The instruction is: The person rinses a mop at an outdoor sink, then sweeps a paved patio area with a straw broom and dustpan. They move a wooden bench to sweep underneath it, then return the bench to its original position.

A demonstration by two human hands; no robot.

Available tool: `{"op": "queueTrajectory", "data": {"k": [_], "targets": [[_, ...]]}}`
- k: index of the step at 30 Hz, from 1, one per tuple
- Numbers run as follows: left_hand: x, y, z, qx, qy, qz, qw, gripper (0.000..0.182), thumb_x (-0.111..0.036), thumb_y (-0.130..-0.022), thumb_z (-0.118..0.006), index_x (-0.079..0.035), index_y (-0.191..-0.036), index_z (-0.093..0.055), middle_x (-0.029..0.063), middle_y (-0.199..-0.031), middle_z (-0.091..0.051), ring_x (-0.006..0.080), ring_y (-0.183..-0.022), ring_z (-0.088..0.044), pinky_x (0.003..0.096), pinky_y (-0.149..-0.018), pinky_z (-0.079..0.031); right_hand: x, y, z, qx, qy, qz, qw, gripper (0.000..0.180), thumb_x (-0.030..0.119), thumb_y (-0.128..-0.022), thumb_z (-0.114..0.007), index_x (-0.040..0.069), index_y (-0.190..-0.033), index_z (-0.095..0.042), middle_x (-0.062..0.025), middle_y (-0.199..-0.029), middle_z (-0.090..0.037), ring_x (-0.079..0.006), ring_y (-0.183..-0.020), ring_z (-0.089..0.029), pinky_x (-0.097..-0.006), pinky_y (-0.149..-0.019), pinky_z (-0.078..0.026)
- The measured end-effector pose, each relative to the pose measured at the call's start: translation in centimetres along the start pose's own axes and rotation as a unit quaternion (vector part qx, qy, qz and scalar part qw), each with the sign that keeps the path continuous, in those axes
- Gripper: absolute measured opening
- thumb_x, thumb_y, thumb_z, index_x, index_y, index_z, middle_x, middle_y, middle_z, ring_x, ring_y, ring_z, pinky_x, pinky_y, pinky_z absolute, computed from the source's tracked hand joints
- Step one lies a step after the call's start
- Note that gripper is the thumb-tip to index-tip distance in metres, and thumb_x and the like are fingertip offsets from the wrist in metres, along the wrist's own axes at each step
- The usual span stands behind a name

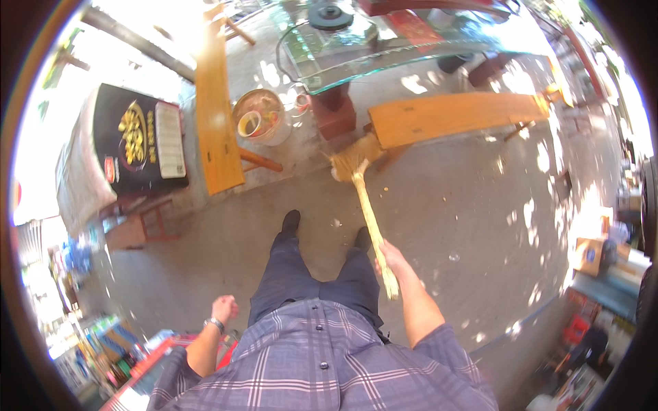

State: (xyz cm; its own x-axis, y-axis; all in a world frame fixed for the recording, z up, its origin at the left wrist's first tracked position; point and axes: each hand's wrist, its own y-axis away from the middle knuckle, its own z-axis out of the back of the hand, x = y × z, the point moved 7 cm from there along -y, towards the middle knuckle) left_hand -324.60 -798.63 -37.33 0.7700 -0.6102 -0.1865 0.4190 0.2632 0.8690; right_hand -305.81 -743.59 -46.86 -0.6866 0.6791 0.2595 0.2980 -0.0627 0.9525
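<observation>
My right hand (391, 259) grips the pale handle of a straw broom (366, 198) near its top end. The broom's head lies on the floor between the dark red leg (331, 114) of the glass table and the near end of a wooden bench (452, 115). Small bits of litter (335, 222) are on the concrete floor near the broom. My left hand (224, 308), with a metal watch on the wrist, hangs at my left side with its fingers curled and nothing seen in it.
A glass-topped table (354, 67) stands ahead. Another wooden bench (213, 118) and a bucket holding litter (264, 120) are at the front left. A black printed box (139, 141) stands farther left. Cardboard boxes (588, 255) are at the right.
</observation>
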Motion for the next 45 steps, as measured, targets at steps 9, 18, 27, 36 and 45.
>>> {"op": "queueTrajectory", "data": {"k": [9,18,27,36,45], "targets": [[22.2,12.8,-17.5,0.100,-0.082,-0.030,0.991,0.050,-0.042,-0.090,-0.059,0.002,-0.115,-0.066,0.0215,-0.112,-0.069,0.0287,-0.107,-0.065,0.0368,-0.091,-0.049,-5.9,14.0,11.6,0.017,0.248,-0.102,0.963,0.044,0.030,-0.101,-0.048,0.020,-0.143,-0.041,-0.0065,-0.068,-0.052,-0.0170,-0.049,-0.054,-0.0315,-0.041,-0.047],[28.5,16.5,-26.5,-0.036,0.237,0.048,0.970,0.039,-0.031,-0.093,-0.059,0.001,-0.113,-0.068,0.0146,-0.108,-0.071,0.0223,-0.102,-0.065,0.0329,-0.089,-0.049,0.7,16.8,0.0,0.126,0.762,0.038,0.635,0.065,0.030,-0.095,-0.057,0.009,-0.150,-0.031,-0.0139,-0.072,-0.061,-0.0216,-0.059,-0.062,-0.0373,-0.056,-0.052],[42.9,23.2,-34.1,-0.158,0.420,0.114,0.886,0.033,-0.028,-0.090,-0.060,0.000,-0.102,-0.071,0.0132,-0.098,-0.072,0.0206,-0.088,-0.066,0.0343,-0.079,-0.050,-20.4,13.0,-28.5,0.382,0.844,0.067,0.371,0.069,0.030,-0.091,-0.057,0.007,-0.150,-0.030,-0.0129,-0.070,-0.062,-0.0211,-0.054,-0.063,-0.0367,-0.055,-0.052],[48.7,34.2,-45.5,-0.185,0.616,0.268,0.717,0.028,-0.026,-0.091,-0.059,-0.001,-0.090,-0.071,0.0061,-0.079,-0.069,0.0145,-0.072,-0.065,0.0304,-0.063,-0.050,-38.7,6.9,-39.0,0.388,0.828,0.079,0.398,0.057,0.027,-0.091,-0.056,0.008,-0.144,-0.045,-0.0086,-0.072,-0.059,-0.0198,-0.051,-0.058,-0.0344,-0.043,-0.048],[49.2,31.2,-43.6,-0.088,0.674,0.207,0.704,0.026,-0.025,-0.094,-0.057,-0.004,-0.098,-0.070,0.0076,-0.084,-0.068,0.0147,-0.075,-0.066,0.0305,-0.066,-0.054,-20.6,4.0,-14.4,0.233,0.775,0.012,0.588,0.058,0.029,-0.100,-0.050,0.014,-0.152,-0.031,-0.0052,-0.062,-0.052,-0.0165,-0.045,-0.053,-0.0318,-0.040,-0.046]]}}
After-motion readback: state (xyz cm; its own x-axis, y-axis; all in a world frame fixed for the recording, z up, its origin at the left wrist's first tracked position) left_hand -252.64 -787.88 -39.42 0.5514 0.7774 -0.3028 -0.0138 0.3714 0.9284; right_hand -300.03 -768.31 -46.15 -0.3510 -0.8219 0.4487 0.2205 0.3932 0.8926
